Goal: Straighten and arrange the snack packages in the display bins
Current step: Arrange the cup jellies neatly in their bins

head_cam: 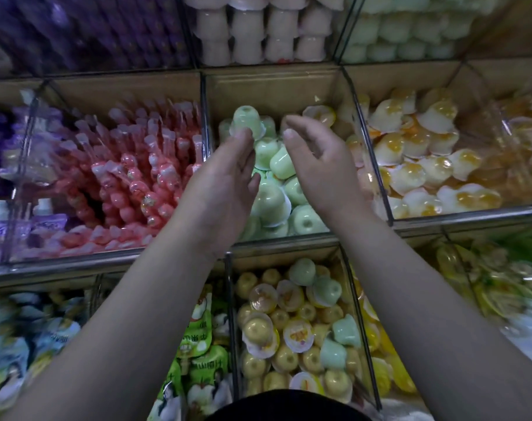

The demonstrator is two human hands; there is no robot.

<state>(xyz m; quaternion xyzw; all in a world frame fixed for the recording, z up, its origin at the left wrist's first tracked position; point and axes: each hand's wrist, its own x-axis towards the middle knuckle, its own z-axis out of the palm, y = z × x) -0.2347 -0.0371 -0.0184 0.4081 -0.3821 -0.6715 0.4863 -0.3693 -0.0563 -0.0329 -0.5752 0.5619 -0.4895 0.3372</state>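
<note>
Cup placement in middle bin (273,83)

Left hand (225,180) pinches one green jelly cup (245,120) by its wide rim, fingers (243,138) clamped on it. The cup is held dome up, roughly upright, above the rear left of the bin. Right hand (316,168) hovers just beside it on the right, fingers apart and relaxed, holding nothing visible.

The loose pile of green cups (270,202) lies below the held cup and nearer the person, its cups tilted in all directions. The bare rear of the bin lies ahead of the fingers, so the left hand is likely the one to set the cup down there.

Adjacent: pink packs (131,177) to the left, orange-and-white cups (425,165) to the right behind a glass divider (368,141). The lower bin (289,253) holds yellow cups with green strays (301,270) among them
</note>
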